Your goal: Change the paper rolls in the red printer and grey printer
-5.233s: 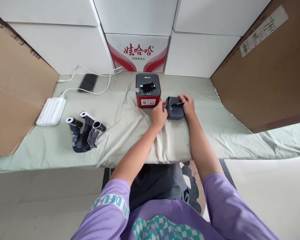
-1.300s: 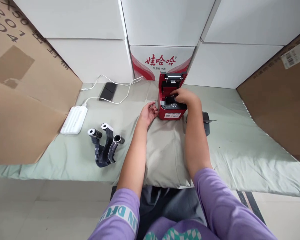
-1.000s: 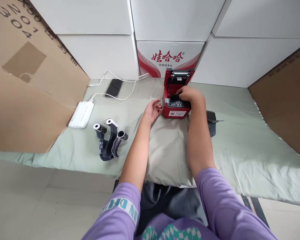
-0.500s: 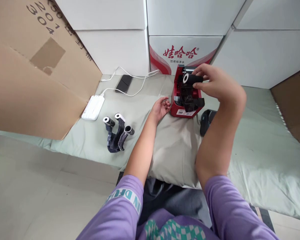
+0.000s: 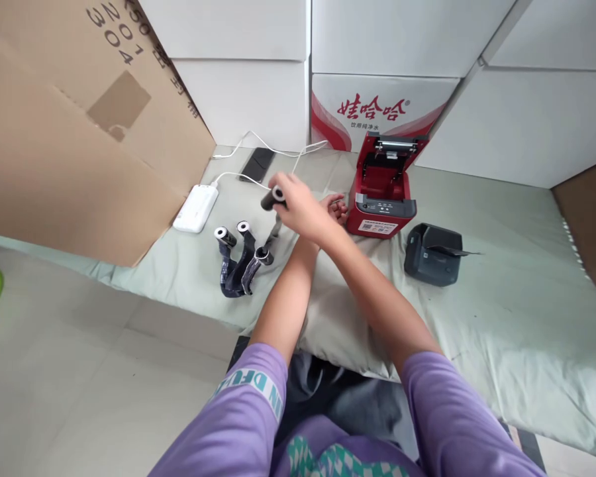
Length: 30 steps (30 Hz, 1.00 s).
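Note:
My right hand [image 5: 298,207] is closed on a black ribbon roll [image 5: 269,199] with a white core, and its wrist crosses over my left forearm. A dark strip of ribbon trails below the roll. Beside the red printer [image 5: 356,215], my left hand [image 5: 336,207] lies palm up with loosely curled, parted fingers, partly hidden by the right arm. The printer's lid [image 5: 391,149] stands raised, showing the red inner bay. To the left, several used ribbon rolls [image 5: 233,281] lie joined by loose dark ribbon on the bed cover.
A small dark grey device [image 5: 432,262] with a raised flap sits right of the printer. Left are a white power bank [image 5: 196,209] with a cable and a black phone [image 5: 257,164]. A cardboard box [image 5: 79,152] bounds the left; white boxes [image 5: 243,93] line the back.
My right hand has lifted the black ribbon roll out of the printer and carried it left across my left arm. My left hand stays beside the printer. The view has shifted slightly.

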Tool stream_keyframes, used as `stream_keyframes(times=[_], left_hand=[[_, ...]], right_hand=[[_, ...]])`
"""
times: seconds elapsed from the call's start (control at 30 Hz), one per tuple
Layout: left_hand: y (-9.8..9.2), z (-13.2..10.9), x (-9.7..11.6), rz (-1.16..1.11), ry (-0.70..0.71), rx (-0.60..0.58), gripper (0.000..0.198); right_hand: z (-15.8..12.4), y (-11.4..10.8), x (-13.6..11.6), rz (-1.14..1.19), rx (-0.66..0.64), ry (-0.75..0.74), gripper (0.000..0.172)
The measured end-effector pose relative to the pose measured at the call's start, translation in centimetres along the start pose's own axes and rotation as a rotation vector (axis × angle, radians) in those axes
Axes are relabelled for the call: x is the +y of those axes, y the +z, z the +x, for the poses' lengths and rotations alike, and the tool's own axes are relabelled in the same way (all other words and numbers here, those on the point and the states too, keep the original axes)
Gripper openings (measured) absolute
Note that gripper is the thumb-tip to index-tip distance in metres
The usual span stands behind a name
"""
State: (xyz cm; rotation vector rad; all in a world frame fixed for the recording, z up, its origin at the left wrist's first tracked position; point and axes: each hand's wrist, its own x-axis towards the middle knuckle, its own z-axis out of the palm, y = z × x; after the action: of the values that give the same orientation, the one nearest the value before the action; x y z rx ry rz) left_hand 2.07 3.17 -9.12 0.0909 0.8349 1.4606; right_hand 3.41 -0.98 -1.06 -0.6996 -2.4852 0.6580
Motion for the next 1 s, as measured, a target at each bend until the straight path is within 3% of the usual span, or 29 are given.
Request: stream_keyframes(times=[0.1, 0.17, 0.4, 0.5, 0.7, 1.0], left_hand=[[-0.5, 0.3, 0.1, -0.025, -0.057, -0.127, 0.015], [-0.9, 0.6, 0.1, -0.036, -0.066, -0.156, 0.012], [-1.0, 0.8, 0.0, -0.03, -0.06, -0.161, 0.011], [-0.9, 0.8, -0.1, -0.028, -0.063, -0.151, 0.009], [-0.8, 0.8, -0.1, -0.045, -0.054, -0.148, 0.009], [-0.8, 0.6, -0.1, -0.053, -0.073, -0.136, 0.006]], right_hand=[[-0.2, 3.9, 1.0, -0.116, -0.145, 0.061, 0.038], [-0.6, 5.0, 1.2, -0.178, -0.192, 0.081, 0.035], [0.0, 3.3, -1.0, -0.194, -0.152, -0.082, 0.045], [1.7, 3.8, -2.2, -0.166, -0.235, -0.112, 0.044], [4.2, 5.6, -4.3, -0.281, -0.421, -0.016, 0.034], [3.2, 6.9, -4.9, -0.363, -0.308, -0.046, 0.027]])
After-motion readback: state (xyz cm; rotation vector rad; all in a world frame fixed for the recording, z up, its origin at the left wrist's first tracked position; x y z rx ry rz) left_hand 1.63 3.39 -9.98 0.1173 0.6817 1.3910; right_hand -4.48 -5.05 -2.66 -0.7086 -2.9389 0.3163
